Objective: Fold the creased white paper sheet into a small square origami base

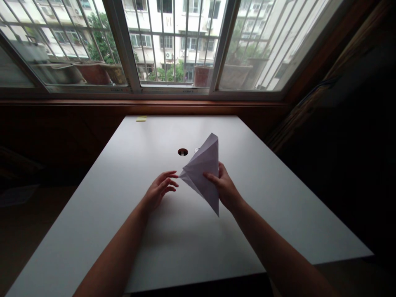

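A folded sheet of white paper [206,165], roughly triangular with several creases, is held above the white table. My right hand [227,185] grips its right edge, thumb on the near face and the other fingers mostly hidden behind. The paper's pointed, layered corner faces left. Close to that point is my left hand [161,187], its fingers spread and slightly curled with nothing between them. Whether a fingertip touches the paper's tip, I cannot tell.
Under both arms lies a white table [102,214]. Beyond my hands it has a round cable hole [182,152], partly beside a small whitish item behind the paper. A yellow sticky note [141,119] lies at the far edge. A barred window [173,45] stands behind.
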The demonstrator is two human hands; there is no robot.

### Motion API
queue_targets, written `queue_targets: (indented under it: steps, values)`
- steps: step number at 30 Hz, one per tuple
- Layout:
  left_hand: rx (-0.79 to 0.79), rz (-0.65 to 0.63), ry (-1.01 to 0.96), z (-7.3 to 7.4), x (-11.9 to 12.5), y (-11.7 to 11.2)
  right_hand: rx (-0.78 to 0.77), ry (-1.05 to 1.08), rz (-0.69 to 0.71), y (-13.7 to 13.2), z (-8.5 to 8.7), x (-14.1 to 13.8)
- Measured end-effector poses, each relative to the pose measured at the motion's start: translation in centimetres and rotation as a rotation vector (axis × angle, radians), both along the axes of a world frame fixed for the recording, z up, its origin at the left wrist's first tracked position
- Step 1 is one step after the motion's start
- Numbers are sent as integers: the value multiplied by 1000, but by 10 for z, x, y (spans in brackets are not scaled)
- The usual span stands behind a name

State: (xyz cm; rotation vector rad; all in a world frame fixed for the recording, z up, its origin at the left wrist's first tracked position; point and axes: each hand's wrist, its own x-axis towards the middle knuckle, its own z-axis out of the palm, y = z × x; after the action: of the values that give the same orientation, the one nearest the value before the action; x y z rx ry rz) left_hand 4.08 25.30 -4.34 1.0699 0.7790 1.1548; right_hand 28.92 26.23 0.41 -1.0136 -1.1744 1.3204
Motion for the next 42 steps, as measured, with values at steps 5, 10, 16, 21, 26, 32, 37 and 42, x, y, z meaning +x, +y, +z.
queue_targets:
  steps: [5, 10, 16, 21, 26, 32, 37, 42]
  values:
    - [0, -85, 33, -4, 10, -1, -69, 105, 14, 0, -14, -6]
    - [-32, -26, 123, -4, 12, 2, -104, 151, 109, -4, -20, -11]
    - [-23, 34, 91, -10, 12, 4, -92, 126, 134, -5, -24, -10]
    - [-32, 30, 103, -11, 13, 5, -54, 66, 131, -6, -29, -9]
    - [-8, 5, 143, -9, 14, 5, -8, -16, 131, -3, -35, -5]
    - [3, -11, 175, -10, 15, 5, 49, -73, 133, -1, -38, -3]
    - [11, -30, 189, -12, 14, 5, 55, -100, 123, 0, -38, -1]
    - [6, -57, 174, -14, 14, 5, 37, -130, 144, 2, -37, 5]
